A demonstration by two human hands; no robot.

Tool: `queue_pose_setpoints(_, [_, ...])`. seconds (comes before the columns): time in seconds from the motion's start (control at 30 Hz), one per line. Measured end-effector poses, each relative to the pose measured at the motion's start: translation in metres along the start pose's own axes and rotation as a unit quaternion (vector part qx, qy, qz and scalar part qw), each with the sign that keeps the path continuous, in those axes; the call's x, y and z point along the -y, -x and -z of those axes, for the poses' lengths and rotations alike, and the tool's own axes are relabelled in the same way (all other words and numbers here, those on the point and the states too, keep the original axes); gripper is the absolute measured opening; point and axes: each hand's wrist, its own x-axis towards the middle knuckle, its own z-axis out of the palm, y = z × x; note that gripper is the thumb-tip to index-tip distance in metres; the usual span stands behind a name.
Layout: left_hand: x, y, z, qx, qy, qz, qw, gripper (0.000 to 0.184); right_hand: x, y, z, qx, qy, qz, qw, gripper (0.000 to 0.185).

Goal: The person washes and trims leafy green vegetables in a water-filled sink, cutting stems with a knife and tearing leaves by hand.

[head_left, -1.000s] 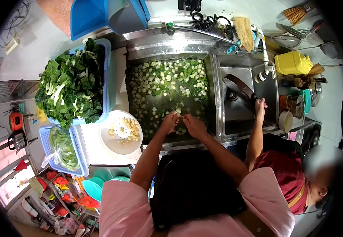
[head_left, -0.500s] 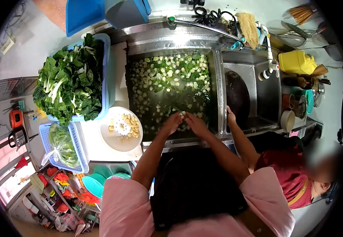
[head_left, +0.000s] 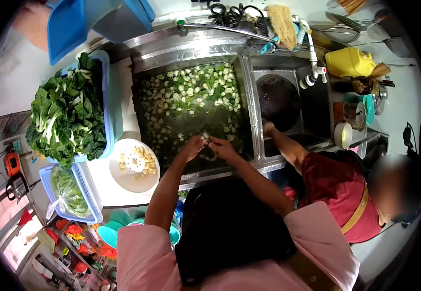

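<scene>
Over the large sink basin point(head_left: 247, 97), my left hand point(head_left: 193, 146) and my right hand point(head_left: 221, 148) almost meet near its front edge. Fingertips of both hands pinch a small pale-green vegetable piece point(head_left: 204, 137), held between them just above the water. Its exact kind is too small to make out. Cloudy water fills the basin, and many cut pale vegetable ends with green leaves point(head_left: 198, 89) float in it, thickest toward the back.
A blue crate point(head_left: 107, 106) of leafy greens point(head_left: 65, 114) stands left, beside a white plate point(head_left: 118, 177) with pale cloves and a basket point(head_left: 94, 206) holding bagged greens. At right, a co-worker's hand point(head_left: 268, 128) touches a dark round pan point(head_left: 280, 102) in the second basin.
The view has shifted right. My hands stay together over the basin, and the small piece between them is now visible. The co-worker's hand has moved from the basin divider to the dark pan.
</scene>
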Motion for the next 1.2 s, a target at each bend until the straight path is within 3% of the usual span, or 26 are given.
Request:
queue_pose_setpoints(0.13, [0.004,0.008,-0.015,-0.111,-0.01,0.004,0.994,0.042,-0.019,-0.011,-0.009,-0.01,0.041,-0.011,0.999,0.059])
queue_pose_setpoints(0.23, [0.01,0.01,-0.005,-0.074,0.017,0.066,0.995,0.026,-0.021,-0.01,-0.019,-0.003,0.072,0.029,0.997,0.059])
queue_pose_setpoints(0.33, [0.014,0.018,0.0,-0.053,0.067,0.023,0.996,0.027,-0.012,0.0,-0.019,0.026,-0.006,-0.054,0.998,0.062])
queue_pose_setpoints(0.43, [0.011,0.026,0.008,-0.004,0.074,-0.018,0.997,0.039,-0.001,0.007,-0.004,0.127,-0.157,-0.118,0.972,0.06])
queue_pose_setpoints(0.53, [-0.002,0.018,0.007,0.0,0.053,-0.003,0.999,0.041,0.033,0.014,0.002,0.121,-0.158,-0.157,0.967,0.056])
queue_pose_setpoints(0.6, [-0.01,0.01,0.005,-0.02,-0.005,-0.026,0.999,0.042,0.016,-0.011,0.012,0.063,0.065,-0.049,0.995,0.05])
queue_pose_setpoints(0.67, [-0.001,-0.009,0.008,-0.016,-0.012,-0.045,0.999,0.043,0.042,-0.006,0.013,-0.05,0.299,0.05,0.952,0.046])
queue_pose_setpoints(0.77, [-0.011,-0.019,0.015,-0.137,-0.028,-0.029,0.99,0.048,0.04,-0.036,0.039,-0.127,0.157,0.064,0.977,0.048])
queue_pose_setpoints(0.87, [-0.002,-0.018,0.029,-0.256,-0.042,0.028,0.965,0.051,0.032,-0.054,0.058,-0.158,0.194,-0.051,0.967,0.059])
queue_pose_setpoints(0.93, [0.011,-0.013,0.028,-0.352,-0.081,0.036,0.932,0.045,0.021,-0.057,0.058,-0.145,0.298,-0.005,0.944,0.056])
queue_pose_setpoints(1.0, [0.029,-0.009,0.022,-0.338,-0.074,0.028,0.938,0.044,0.008,-0.055,0.045,-0.166,0.422,0.075,0.888,0.047])
queue_pose_setpoints(1.1, [0.018,0.01,0.001,-0.336,-0.026,0.058,0.94,0.042,0.023,-0.046,0.032,-0.115,0.468,0.005,0.876,0.04])
queue_pose_setpoints(1.2, [-0.022,0.026,-0.019,-0.365,-0.004,0.085,0.927,0.036,0.019,-0.071,0.042,-0.177,0.452,-0.012,0.874,0.042])
